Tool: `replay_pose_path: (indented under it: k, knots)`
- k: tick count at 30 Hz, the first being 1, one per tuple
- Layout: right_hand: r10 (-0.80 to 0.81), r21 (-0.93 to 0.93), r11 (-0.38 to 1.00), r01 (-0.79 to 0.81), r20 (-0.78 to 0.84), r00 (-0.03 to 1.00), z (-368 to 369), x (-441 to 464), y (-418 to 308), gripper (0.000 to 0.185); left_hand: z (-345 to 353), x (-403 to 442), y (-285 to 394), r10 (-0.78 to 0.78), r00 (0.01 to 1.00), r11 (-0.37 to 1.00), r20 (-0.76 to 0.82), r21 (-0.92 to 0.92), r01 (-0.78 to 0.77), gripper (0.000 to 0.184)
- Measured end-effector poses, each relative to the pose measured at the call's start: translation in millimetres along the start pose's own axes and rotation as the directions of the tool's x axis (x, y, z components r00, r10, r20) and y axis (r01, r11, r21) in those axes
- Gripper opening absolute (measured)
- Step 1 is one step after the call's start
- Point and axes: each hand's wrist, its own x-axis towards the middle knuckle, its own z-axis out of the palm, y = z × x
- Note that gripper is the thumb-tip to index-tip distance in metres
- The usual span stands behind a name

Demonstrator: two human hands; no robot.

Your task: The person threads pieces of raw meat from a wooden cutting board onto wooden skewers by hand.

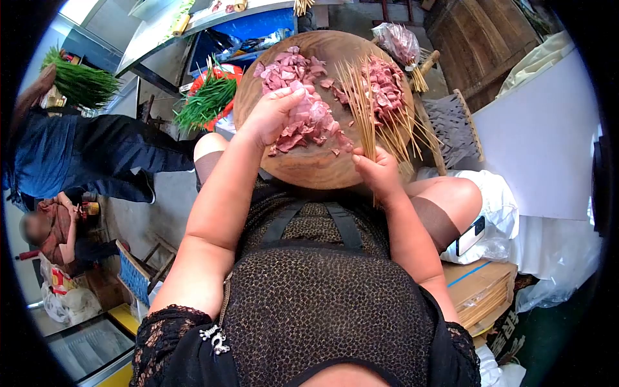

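Observation:
A thick round wooden chopping block (258, 166) stands in front of my lap. A heap of cut raw meat pieces (309, 122) covers its left and middle part. My left hand (278, 115) is at this heap, thumb and fingers pinched on a piece of meat; most of the fingertips are hidden. My right hand (379, 173) grips a bundle of thin bamboo skewers (367, 122) near its lower end, the upper ends spreading over the block. Behind the bundle lies a pile of skewered meat (387, 90), its bare stick ends fanning toward the lower right.
A bag of meat (398, 44) sits beyond the block. Green chives (209, 97) lie to its left, near a blue crate (258, 32). One person (97, 148) stands at left holding greens; another sits (58, 226). A phone (471, 237) and flattened cardboard (480, 290) are at right.

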Motion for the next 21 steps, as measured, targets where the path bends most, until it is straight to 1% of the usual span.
replay_pose_path:
  k: [1,3,5,7,11,17,19,21]
  knots:
    - [-0.004,0.022,1.000,0.004,-0.002,1.000,0,0,0,0.017,1,0,-1,0.001,1.000,1.000,0.000,0.002,-0.001,0.028]
    - [-0.017,0.009,1.000,0.017,0.006,1.000,-2,2,3,0.017,4,0,-1,0.132,0.988,0.978,-0.084,-0.152,-0.144,0.029]
    - [-0.023,-0.008,1.000,0.023,0.013,1.000,-3,2,4,0.016,5,-1,3,0.124,0.988,0.981,-0.089,-0.137,-0.136,0.030]
    - [-0.041,-0.055,0.998,0.042,0.014,0.999,-3,2,3,0.017,5,-4,8,0.089,0.995,0.990,-0.046,-0.106,-0.094,0.031]
    - [-0.005,-0.070,0.998,0.007,0.028,1.000,-6,1,-1,0.017,5,-4,8,0.065,0.997,0.996,-0.044,-0.058,-0.068,0.030]
    - [0.000,-0.041,0.999,0.001,0.026,1.000,-3,-2,0,0.017,5,3,1,0.007,1.000,0.996,0.007,-0.083,-0.007,0.028]
    - [0.010,0.008,1.000,-0.010,0.031,0.999,-3,-1,1,0.017,7,6,-4,0.009,0.999,0.999,0.041,-0.042,-0.007,0.029]
    - [0.019,0.017,1.000,-0.020,0.025,0.999,-3,0,2,0.017,13,6,-7,0.007,1.000,1.000,0.011,-0.023,-0.007,0.029]
